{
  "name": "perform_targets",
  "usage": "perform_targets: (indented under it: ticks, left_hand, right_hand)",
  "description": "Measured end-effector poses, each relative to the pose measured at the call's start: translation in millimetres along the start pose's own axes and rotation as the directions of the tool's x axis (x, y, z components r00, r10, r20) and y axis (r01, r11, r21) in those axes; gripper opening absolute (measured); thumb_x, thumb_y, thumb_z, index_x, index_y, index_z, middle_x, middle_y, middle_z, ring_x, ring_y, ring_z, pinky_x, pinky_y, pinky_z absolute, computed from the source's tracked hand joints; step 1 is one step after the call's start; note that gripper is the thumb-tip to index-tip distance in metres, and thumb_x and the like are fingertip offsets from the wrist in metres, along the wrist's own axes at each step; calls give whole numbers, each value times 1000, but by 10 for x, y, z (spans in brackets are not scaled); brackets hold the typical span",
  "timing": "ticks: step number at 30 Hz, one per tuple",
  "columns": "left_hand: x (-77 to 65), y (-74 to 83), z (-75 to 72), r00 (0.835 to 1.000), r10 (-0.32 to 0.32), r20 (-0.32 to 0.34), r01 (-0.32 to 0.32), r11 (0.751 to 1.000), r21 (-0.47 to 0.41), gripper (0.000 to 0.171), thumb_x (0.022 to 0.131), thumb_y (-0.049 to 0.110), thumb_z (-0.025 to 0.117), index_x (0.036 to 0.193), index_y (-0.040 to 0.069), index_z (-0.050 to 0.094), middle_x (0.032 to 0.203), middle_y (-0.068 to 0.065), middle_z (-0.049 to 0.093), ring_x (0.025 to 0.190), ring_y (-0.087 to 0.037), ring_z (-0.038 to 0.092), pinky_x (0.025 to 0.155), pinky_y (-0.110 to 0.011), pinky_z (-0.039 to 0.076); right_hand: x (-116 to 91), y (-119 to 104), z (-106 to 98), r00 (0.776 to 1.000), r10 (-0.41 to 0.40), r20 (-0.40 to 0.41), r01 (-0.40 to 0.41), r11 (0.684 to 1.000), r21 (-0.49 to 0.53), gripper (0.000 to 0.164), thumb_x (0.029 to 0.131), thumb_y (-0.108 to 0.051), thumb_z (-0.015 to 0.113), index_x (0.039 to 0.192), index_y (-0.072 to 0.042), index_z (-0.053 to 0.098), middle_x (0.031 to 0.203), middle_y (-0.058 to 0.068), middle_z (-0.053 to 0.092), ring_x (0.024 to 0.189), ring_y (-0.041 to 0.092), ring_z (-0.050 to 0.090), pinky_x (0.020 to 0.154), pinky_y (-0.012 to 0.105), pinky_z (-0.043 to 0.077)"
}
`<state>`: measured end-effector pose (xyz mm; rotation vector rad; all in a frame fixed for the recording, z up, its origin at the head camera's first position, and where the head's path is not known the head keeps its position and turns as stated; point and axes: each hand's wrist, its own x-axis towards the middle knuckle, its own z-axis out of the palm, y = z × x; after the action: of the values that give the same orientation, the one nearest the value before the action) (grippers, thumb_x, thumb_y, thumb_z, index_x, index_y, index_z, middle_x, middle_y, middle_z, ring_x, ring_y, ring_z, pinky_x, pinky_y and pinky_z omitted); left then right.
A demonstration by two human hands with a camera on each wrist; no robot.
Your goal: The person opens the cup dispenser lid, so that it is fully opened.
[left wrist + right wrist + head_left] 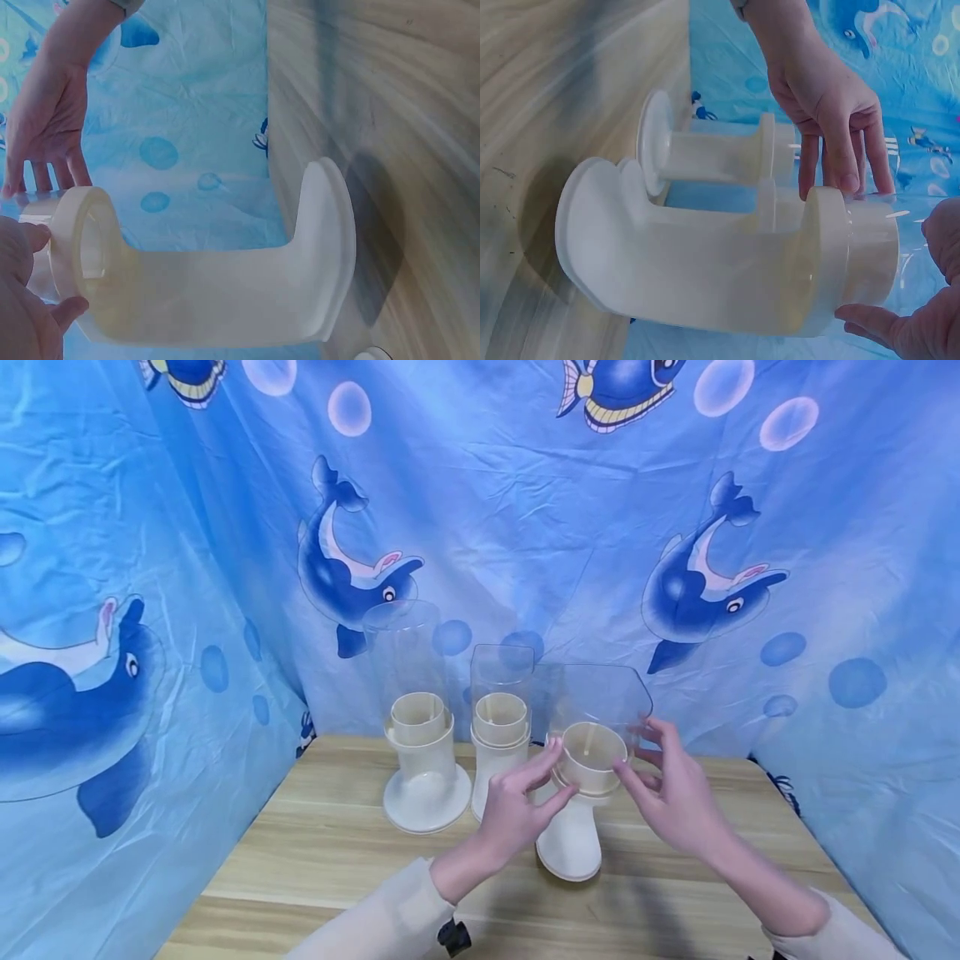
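Both hands are at the top of a white stand [572, 839] with a round collar and a clear plastic sleeve [600, 689] rising from it. My left hand [517, 802] grips the collar's left side, thumb in front and fingers at the far side. From the right, my right hand [678, 797] holds the top, its thumb at the ring [594, 758] and its fingers behind the clear sleeve. In the left wrist view, a curved foot [330, 255] shows at the stand's lower end, with a shadow on the table beside it.
To the left stand two similar white stands, one with a round base [427, 802] and one in the middle [491, 768], each with a clear tube on top. A wood-grain table [330, 868] lies beneath. Blue dolphin-print cloth [480, 527] hangs behind and at both sides.
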<state>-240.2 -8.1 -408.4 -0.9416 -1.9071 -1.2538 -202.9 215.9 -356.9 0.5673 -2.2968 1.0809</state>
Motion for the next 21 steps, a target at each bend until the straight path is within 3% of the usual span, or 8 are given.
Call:
perform_targets:
  ticks: [9, 21]
  left_hand:
    - [-154, 27, -76, 999, 0, 34, 2, 997, -84, 56, 84, 3, 89, 135, -5, 68, 137, -23, 65, 123, -35, 71, 84, -21, 63]
    - [-296, -20, -37, 999, 1, 48, 6, 989, -147, 55, 83, -1, 88, 134, -7, 68, 137, -28, 65, 122, -40, 71, 80, -25, 65]
  right_hand:
    - [-185, -51, 35, 1000, 1, 22, -1, 1000, 5, 67, 97, 1, 74, 150, 8, 33, 140, 31, 58, 116, 55, 69, 84, 43, 65]
    - [-296, -15, 88, 1000, -25, 4, 25, 999, -22, 67, 91, 7, 77, 145, 9, 37, 137, 31, 59, 112, 54, 71, 78, 36, 67]
